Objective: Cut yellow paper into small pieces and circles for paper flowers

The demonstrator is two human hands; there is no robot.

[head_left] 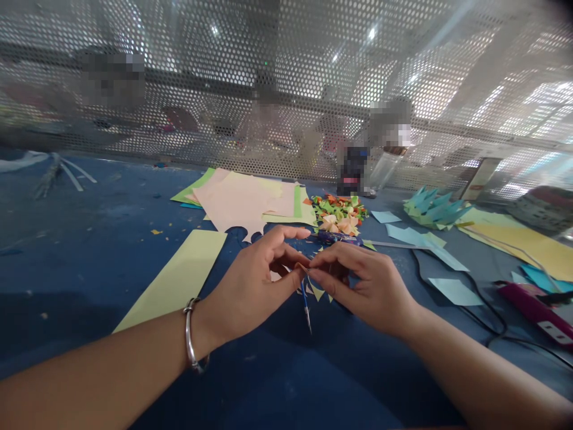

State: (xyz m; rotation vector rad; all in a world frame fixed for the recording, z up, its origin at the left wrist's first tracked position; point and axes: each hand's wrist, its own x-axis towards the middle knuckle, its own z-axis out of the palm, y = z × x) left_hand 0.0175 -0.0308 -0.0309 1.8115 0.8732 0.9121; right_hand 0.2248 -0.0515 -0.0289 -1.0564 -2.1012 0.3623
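Between my two hands is a small peach-coloured paper piece [301, 268], pinched at its edges by the fingertips. My left hand [259, 278], with a silver bangle at the wrist, grips it from the left, thumb below and fingers curled above. From the right, my right hand [364, 283] pinches it between thumb and forefinger. Much of the piece is hidden by the fingers. Under the hands lies a thin blue tool with a metal tip [306, 310], beside pale paper scraps [317, 291]. A dark purple handle [338, 237] lies just behind my right hand.
A pile of small folded paper pieces [340, 209] sits behind the hands, next to stacked coloured sheets [244, 200]. A pale yellow strip [179, 272] lies left. At right are blue paper squares [454, 291], a spiky paper form [432, 209], a black cable [496, 313] and a magenta power strip [532, 310].
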